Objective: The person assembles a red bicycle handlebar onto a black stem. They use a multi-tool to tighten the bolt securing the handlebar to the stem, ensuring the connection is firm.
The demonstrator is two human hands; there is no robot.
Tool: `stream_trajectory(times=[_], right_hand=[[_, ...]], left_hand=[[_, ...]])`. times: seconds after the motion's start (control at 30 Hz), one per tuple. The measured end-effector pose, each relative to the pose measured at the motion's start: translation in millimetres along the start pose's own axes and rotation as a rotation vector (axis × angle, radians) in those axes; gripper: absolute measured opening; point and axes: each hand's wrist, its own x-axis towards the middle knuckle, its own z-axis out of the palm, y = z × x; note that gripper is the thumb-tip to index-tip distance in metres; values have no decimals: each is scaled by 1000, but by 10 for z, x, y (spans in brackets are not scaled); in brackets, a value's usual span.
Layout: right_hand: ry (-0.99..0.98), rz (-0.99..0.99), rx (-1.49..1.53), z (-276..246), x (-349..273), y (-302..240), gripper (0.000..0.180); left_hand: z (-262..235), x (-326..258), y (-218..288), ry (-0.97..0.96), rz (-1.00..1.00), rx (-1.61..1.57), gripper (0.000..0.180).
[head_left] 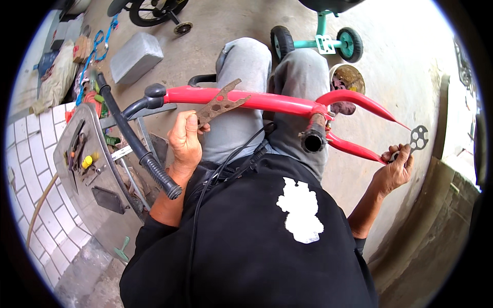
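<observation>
A red bicycle frame (277,102) lies across my thighs, its forked end to the right and a black handlebar (134,136) at its left end. My left hand (186,139) is closed around the lower end of a rusty flat spanner (222,106) with holes and open jaws, held above the red tube. At the tip of the fork my right hand (396,168) grips a grey flat multi-hole spanner (419,137), whose wide end sticks up beyond the fingers. The fingers cover its other end and part of the fork tip.
On my left stands a metal stool (110,205) with small tools and a yellow piece on top. Ahead are a grey block (136,57), a teal-wheeled child's trike (308,43) and a small black-tyred bike (154,11). A round bucket (353,77) stands beyond my right knee.
</observation>
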Motion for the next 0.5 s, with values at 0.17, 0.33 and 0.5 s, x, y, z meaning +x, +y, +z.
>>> stream_trajectory(times=[0.17, 0.33, 0.5], right_hand=[[-5, 3, 1, 27, -7, -32, 23], [-28, -16, -3, 10, 12, -15, 21], [11, -19, -32, 83, -17, -61, 24]], left_hand=[[-265, 76, -132, -65, -268, -250, 28], [-660, 15, -364, 21, -449, -385, 29], [-993, -128, -502, 176, -523, -452, 28]])
